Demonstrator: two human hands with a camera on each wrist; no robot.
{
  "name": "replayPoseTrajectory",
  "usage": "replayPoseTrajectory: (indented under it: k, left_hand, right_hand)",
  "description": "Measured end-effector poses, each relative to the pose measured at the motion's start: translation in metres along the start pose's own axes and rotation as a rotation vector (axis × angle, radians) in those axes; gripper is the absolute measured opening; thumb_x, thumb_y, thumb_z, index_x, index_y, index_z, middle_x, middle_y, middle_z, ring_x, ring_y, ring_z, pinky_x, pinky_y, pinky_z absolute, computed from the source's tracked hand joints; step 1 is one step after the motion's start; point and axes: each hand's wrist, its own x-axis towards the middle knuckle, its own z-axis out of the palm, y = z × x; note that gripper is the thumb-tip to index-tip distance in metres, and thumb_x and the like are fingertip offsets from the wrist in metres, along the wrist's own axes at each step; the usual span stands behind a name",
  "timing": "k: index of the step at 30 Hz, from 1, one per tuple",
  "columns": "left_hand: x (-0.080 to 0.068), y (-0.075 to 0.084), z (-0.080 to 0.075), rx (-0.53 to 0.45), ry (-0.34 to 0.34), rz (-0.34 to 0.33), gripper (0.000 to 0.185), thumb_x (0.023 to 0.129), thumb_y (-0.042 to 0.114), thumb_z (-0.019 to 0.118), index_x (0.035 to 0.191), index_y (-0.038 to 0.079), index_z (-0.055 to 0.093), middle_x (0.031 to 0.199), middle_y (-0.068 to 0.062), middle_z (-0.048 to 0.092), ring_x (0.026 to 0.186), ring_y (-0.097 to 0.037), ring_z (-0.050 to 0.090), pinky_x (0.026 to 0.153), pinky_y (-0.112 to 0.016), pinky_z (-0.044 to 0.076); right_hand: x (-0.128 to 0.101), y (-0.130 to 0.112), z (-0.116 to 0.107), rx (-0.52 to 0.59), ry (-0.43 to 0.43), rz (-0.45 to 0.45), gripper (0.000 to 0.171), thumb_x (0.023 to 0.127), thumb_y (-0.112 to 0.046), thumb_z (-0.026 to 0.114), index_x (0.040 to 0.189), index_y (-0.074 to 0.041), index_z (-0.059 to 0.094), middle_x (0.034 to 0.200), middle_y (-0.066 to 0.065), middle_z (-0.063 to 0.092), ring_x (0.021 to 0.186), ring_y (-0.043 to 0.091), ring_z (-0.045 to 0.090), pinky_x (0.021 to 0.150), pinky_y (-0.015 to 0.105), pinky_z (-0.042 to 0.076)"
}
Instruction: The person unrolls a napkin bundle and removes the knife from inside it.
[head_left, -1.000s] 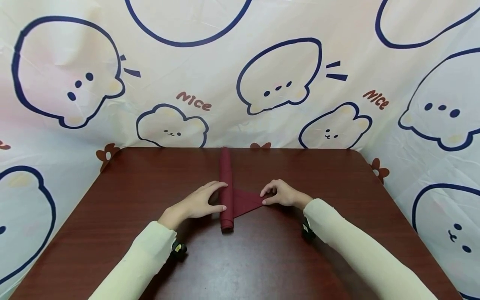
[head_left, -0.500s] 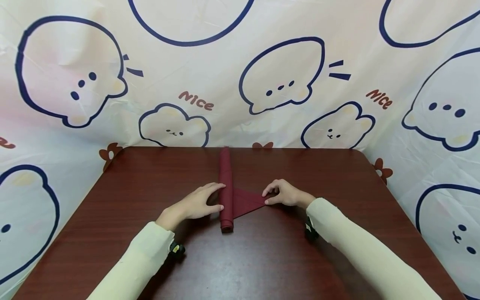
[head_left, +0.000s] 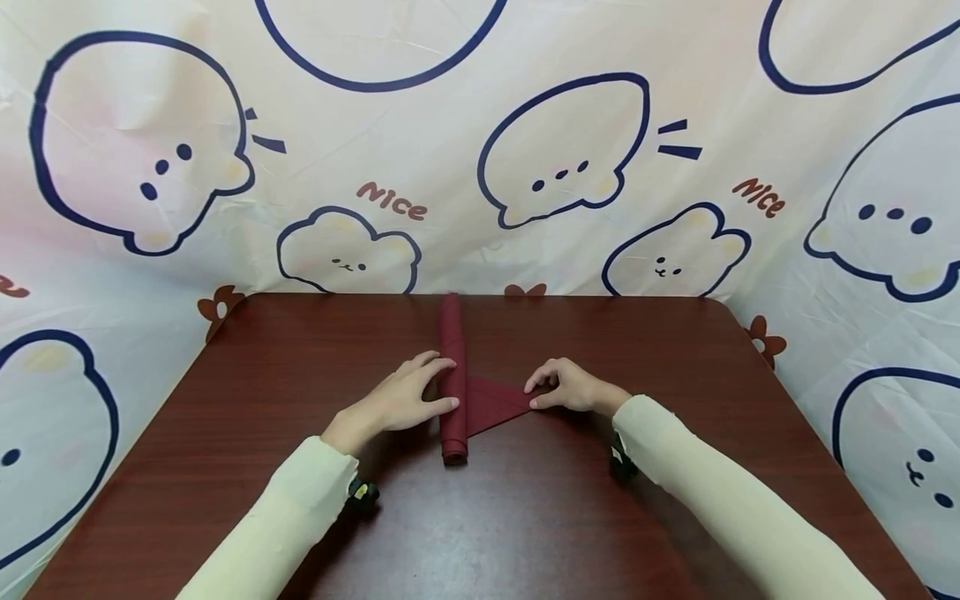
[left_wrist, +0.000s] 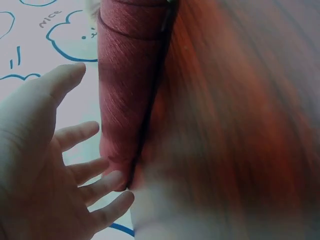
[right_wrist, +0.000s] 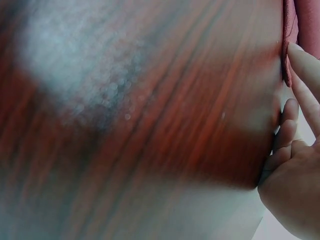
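A maroon cloth lies on the dark wooden table [head_left: 300,358], rolled into a long roll [head_left: 452,342] that runs away from me. A triangular flap [head_left: 491,402] sticks out of the roll to the right. My left hand [head_left: 420,392] rests against the roll's left side with straight fingers, thumb and fingertips touching it. My right hand [head_left: 543,392] pinches the flap's pointed tip between thumb and forefinger. In the left wrist view the roll [left_wrist: 127,90] stands beside my spread left hand [left_wrist: 55,190]. In the right wrist view my right hand [right_wrist: 295,175] touches the cloth's edge [right_wrist: 301,20].
A white backdrop printed with cartoon bears [head_left: 562,158] hangs behind and at both sides of the table. The table's rounded far corners lie at left [head_left: 232,304] and right [head_left: 720,308]. Small black wrist cameras [head_left: 362,493] sit under my cream sleeves.
My left hand has slid slightly forward and right, its fingers lying closer on the roll. The right hand and the flap have stayed put.
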Motion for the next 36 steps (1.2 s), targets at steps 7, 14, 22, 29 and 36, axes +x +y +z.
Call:
replayPoseTrajectory:
  k: [7, 14, 22, 29, 36]
  left_hand:
    - [0.012, 0.016, 0.003, 0.043, 0.007, 0.025, 0.072, 0.093, 0.054, 0.064, 0.155, 0.023, 0.042, 0.166, -0.017, 0.026, 0.151, -0.043, 0.027, 0.116, -0.068, 0.029]
    - [0.019, 0.018, 0.011, 0.157, -0.021, 0.02, 0.074, 0.09, 0.06, 0.066, 0.153, 0.028, 0.045, 0.166, -0.016, 0.027, 0.151, -0.041, 0.028, 0.117, -0.065, 0.031]
    - [0.015, 0.01, 0.012, 0.162, -0.021, 0.017, 0.07, 0.091, 0.056, 0.066, 0.151, 0.026, 0.048, 0.166, -0.015, 0.026, 0.15, -0.042, 0.028, 0.114, -0.066, 0.032]
    - [0.01, 0.005, 0.012, 0.131, -0.02, 0.008, 0.069, 0.09, 0.055, 0.068, 0.149, 0.024, 0.051, 0.165, -0.016, 0.028, 0.147, -0.043, 0.031, 0.114, -0.067, 0.032]
    - [0.008, -0.001, 0.01, 0.101, -0.013, 0.005, 0.071, 0.089, 0.055, 0.069, 0.15, 0.024, 0.05, 0.165, -0.016, 0.028, 0.148, -0.044, 0.031, 0.114, -0.068, 0.032]
  right_hand:
    - [0.002, 0.002, 0.001, -0.005, -0.002, 0.003, 0.016, 0.086, -0.011, 0.08, 0.101, -0.006, 0.077, 0.103, 0.012, 0.066, 0.096, 0.019, 0.049, 0.085, 0.03, 0.038]
    - [0.002, 0.003, 0.001, 0.001, -0.011, 0.019, 0.014, 0.087, -0.011, 0.079, 0.101, -0.009, 0.078, 0.102, 0.007, 0.065, 0.094, 0.017, 0.048, 0.084, 0.03, 0.038]
    - [0.002, 0.003, 0.001, 0.0, -0.003, 0.019, 0.014, 0.087, -0.01, 0.079, 0.1, -0.009, 0.078, 0.101, 0.007, 0.066, 0.094, 0.016, 0.048, 0.085, 0.031, 0.038]
    - [0.001, 0.0, 0.002, -0.001, -0.014, 0.028, 0.014, 0.087, -0.01, 0.079, 0.101, -0.009, 0.077, 0.102, 0.006, 0.066, 0.094, 0.017, 0.047, 0.084, 0.031, 0.038]
    - [0.0, 0.002, 0.001, 0.002, -0.007, 0.017, 0.014, 0.087, -0.01, 0.079, 0.101, -0.007, 0.077, 0.101, 0.008, 0.065, 0.093, 0.017, 0.047, 0.083, 0.031, 0.038]
